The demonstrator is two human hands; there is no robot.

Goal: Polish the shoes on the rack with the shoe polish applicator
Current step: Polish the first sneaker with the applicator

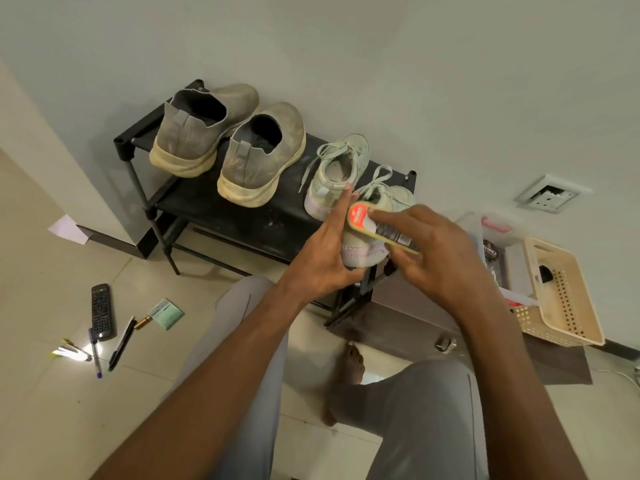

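your right hand point(429, 251) grips the oval shoe polish applicator with the orange label point(372, 225), its flat face pressed to the pale mint lace-up sneaker point(363, 251) at the right end of the black metal shoe rack point(214, 209). your left hand point(325, 251) holds that sneaker from below — forefinger straight, pointing up beside its twin point(337, 174). two dusty grey knit slip-on shoes point(242, 147) stand on the rack's left half. a cream perforated plastic basket point(561, 296) sits to the right; a black remote control point(102, 311) lies on the floor tiles.
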